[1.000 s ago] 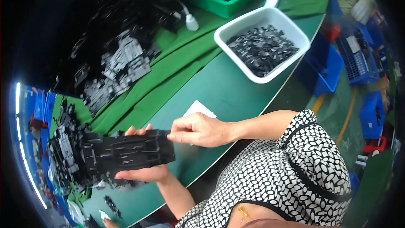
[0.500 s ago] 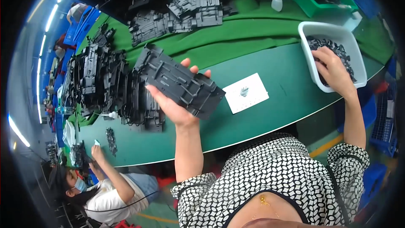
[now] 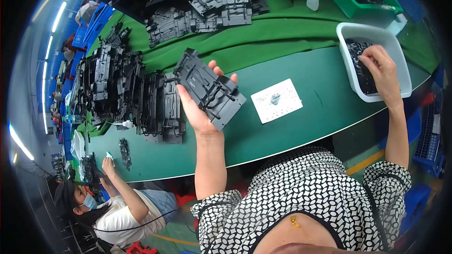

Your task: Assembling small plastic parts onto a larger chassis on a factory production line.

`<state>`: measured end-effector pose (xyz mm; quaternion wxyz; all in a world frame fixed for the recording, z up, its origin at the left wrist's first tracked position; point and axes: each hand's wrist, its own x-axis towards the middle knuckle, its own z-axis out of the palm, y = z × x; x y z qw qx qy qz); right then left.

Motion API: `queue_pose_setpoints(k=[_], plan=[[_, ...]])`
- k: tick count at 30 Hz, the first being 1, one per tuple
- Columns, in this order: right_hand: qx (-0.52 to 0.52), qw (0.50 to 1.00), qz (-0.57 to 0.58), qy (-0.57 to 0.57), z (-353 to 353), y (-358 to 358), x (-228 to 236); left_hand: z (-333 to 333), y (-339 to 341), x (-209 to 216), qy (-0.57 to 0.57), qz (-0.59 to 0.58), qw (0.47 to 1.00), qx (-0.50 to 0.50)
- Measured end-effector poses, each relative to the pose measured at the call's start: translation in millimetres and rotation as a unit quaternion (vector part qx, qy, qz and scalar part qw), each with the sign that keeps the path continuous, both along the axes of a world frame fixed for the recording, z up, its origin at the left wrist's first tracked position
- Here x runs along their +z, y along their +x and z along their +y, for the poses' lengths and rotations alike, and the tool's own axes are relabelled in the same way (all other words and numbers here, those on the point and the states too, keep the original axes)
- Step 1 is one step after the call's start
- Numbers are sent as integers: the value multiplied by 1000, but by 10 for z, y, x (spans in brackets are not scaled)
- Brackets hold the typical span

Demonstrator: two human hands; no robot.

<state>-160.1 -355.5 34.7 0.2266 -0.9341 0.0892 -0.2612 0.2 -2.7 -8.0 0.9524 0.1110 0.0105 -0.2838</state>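
Observation:
A ribbed black plastic chassis plate [image 3: 203, 83] rests tilted in my left hand [image 3: 200, 116], raised above the green table. My thumb lies along its near-left edge, and fingertips show past its far-right edge. At the right, my right hand [image 3: 383, 73] is over a white plastic bin [image 3: 372, 32] holding many small black parts [image 3: 363, 81]. Its thumb and fingers are pinched together; whatever they hold, if anything, is too small to make out. Between the hands a white printed card [image 3: 277, 101] lies flat on the table.
Stacked black plates [image 3: 106, 80] stand to the left, with more plates [image 3: 221, 4] at the back on a green cloth [image 3: 282, 33]. A green bin [image 3: 362, 4] and a white squeeze bottle [image 3: 312, 1] are at the far right. A co-worker [image 3: 132, 211] sits at the lower left.
The chassis plate has turned and tilted in my left hand. My right hand has risen a little from the small parts, with its fingertips now showing pinched.

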Motion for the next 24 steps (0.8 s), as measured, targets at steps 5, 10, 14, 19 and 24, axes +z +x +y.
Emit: queue_pose_setpoints(k=[5,10,14,19,24], plan=[[-47,945,-31,323,205,-154,197,7,54,-146,-22,-14,999,-24],[173,811,63,555,772,113,160,174,58,-154,20,-64,998,9],[169,774,91,603,988,216,72,89,83,-129,21,-59,998,7],[177,754,133,619,1065,309,-21,61,54,-116,-1,-55,998,2],[162,753,147,621,1121,377,-105,58,17,-79,8,-41,999,16]])
